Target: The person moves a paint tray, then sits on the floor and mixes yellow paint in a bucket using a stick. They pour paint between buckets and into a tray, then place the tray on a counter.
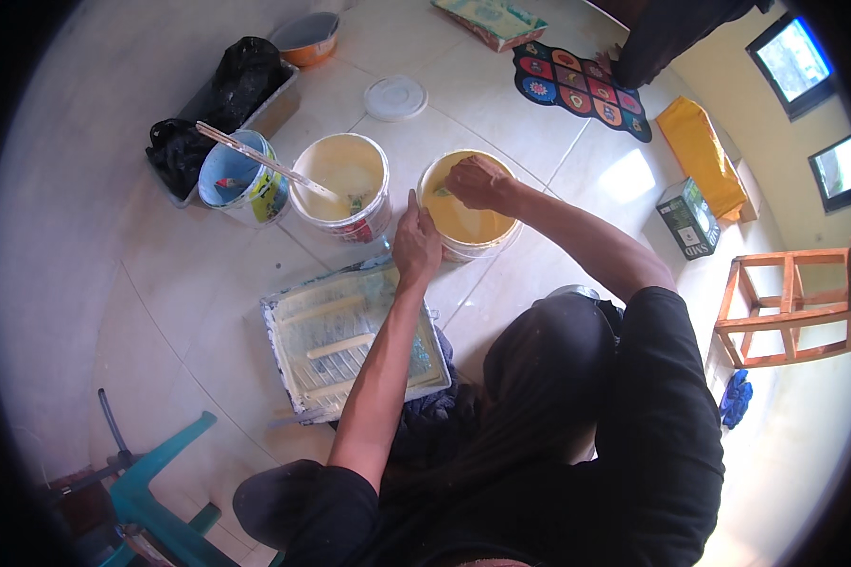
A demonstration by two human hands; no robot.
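Note:
My left hand (416, 244) grips the near rim of a white bucket (482, 248) filled with yellow paint. My right hand (477, 181) reaches into the same bucket from the far side. Its fingers are closed on a small greenish thing (442, 192) at the paint surface; I cannot tell what it is. Left of it stands a second white bucket (342, 180) with cream paint and a long stirring stick (265, 161) leaning in it. A paint-smeared roller tray (350, 340) lies on the tiled floor under my left forearm.
A small blue bucket (236, 181), black bags (241, 76) in a grey tub, an orange bowl (309, 38) and a round lid (394, 97) lie beyond. At right are a colourful mat (581, 87), a yellow bag (700, 151), a green box (687, 217) and a wooden stool (785, 307). A teal chair (156, 491) stands lower left.

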